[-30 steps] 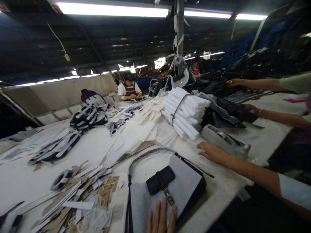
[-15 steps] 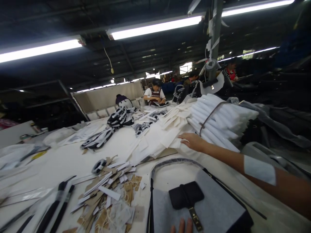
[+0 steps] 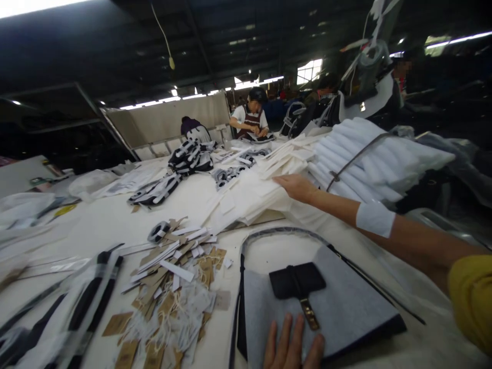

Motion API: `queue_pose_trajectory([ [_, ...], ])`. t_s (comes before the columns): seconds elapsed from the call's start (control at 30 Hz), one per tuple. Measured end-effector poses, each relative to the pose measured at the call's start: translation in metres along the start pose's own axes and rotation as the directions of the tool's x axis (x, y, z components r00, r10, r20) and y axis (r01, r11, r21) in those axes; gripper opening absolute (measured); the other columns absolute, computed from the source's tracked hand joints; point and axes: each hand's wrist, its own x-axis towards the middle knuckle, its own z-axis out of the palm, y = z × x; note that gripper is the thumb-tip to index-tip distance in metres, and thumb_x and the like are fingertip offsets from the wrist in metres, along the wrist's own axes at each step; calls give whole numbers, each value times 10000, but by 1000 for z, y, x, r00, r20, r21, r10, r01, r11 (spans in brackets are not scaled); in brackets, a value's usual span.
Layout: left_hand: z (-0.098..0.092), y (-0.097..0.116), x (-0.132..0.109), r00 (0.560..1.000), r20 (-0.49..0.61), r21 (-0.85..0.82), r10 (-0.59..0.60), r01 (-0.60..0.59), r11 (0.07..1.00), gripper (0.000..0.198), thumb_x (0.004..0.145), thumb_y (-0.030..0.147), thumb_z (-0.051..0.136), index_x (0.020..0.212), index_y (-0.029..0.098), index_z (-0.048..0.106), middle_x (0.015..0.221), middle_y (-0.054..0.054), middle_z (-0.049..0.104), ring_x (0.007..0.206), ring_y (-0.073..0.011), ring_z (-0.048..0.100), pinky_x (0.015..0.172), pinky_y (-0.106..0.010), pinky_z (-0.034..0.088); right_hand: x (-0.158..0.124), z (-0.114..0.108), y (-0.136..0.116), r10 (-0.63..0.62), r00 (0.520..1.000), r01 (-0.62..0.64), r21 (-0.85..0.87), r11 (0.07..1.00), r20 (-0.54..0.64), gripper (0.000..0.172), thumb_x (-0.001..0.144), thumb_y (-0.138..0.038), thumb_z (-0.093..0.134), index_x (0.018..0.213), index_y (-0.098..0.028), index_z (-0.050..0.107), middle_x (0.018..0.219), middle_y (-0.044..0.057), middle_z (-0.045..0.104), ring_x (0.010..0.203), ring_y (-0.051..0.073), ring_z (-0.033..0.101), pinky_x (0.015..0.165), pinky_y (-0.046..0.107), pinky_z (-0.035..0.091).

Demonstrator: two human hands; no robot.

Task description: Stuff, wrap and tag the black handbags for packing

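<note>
A handbag point(image 3: 346, 302) lies on its back near the table's front edge, its front covered by grey-white protective sheet. Its black flap tab point(image 3: 298, 281) with a gold clasp shows through, and the dark handle point(image 3: 284, 230) arches away from me. My left hand point(image 3: 292, 346) rests on the lower front of the bag with its fingers spread. Beyond the bag, my right hand point(image 3: 298, 187) reaches to a loose pile of thin white sheets point(image 3: 246, 197). Its fingertips are pinched together at a sheet's edge.
A strapped stack of white padded packs point(image 3: 357, 159) stands right of the sheets. Tags with strings point(image 3: 165, 302) are heaped left of the bag. Black straps point(image 3: 94, 297), a tape roll point(image 3: 158, 231) and wrapped dark pieces point(image 3: 188, 159) lie further left. A person point(image 3: 251, 115) works across the table.
The view has tilted down, and more of my left hand shows on the bag. My right hand's fingers have closed together at the pile of sheets.
</note>
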Motion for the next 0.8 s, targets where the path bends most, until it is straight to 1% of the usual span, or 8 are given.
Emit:
queue_pose_trajectory([
  [0.03,-7,0,5,1000,-13,-39,-18,17,999,366,955,309,592,1311,396,612,1241,12,707,1256,-204,598,1170,-426,351,-13,-13,-11,-13,1000,13,3,1000,-22,416,980,-98,425,1381,-67,531,1358,193,591,1205,281,571,1027,437,451],
  [0.1,-23,-1,16,989,151,-106,-11,27,994,376,998,291,493,1357,354,586,1366,-6,630,1328,-215,534,1183,-420,324,-46,-41,-42,-79,995,80,13,997,-63,456,973,-149,452,1425,-125,509,1398,136,582,1219,274,552,1043,431,427],
  [0.2,-42,-4,28,950,311,-133,6,37,990,431,1010,234,430,1419,330,525,1469,-14,537,1379,-228,475,1173,-433,330,-110,-74,-100,-333,922,330,-49,943,-200,416,941,-179,497,1342,-136,594,1245,103,686,998,239,625,856,373,499],
  [0.27,-50,-4,32,935,354,-132,18,31,991,466,1009,184,392,1444,318,494,1479,-29,528,1375,-244,476,1132,-457,376,-151,-82,-135,-358,920,361,-10,932,-161,399,928,-187,510,1306,-117,615,1177,112,708,905,230,620,777,357,498],
  [0.37,-54,-3,32,910,415,-154,5,65,986,488,1014,155,351,1459,311,474,1381,-50,619,1244,-234,585,993,-407,489,-199,-67,-167,-311,950,311,98,945,-22,395,892,-181,551,1274,-119,630,1139,136,704,889,245,608,752,367,495],
  [0.47,-54,-1,29,880,474,-195,-31,139,971,473,1022,175,365,1463,309,469,1204,-50,710,1050,-202,667,874,-341,532,-224,-43,-178,-244,969,235,151,960,43,428,885,-172,584,1311,-137,606,1245,157,657,1056,284,593,914,446,474],
  [0.57,-53,0,27,872,488,-207,-30,149,967,473,1008,168,414,1454,312,480,1132,-49,719,994,-202,674,891,-343,526,-233,-28,-180,-192,980,182,145,973,58,457,921,-214,583,1377,-197,570,1424,156,552,1286,346,493,1059,557,366],
  [0.8,-53,1,26,877,480,-168,-34,130,977,479,977,143,483,1420,323,510,1180,-31,699,1000,-216,669,835,-358,537,-237,-29,-188,-158,973,131,161,978,168,535,932,-334,627,1443,-227,514,1477,152,510,1285,362,518,1046,526,406],
])
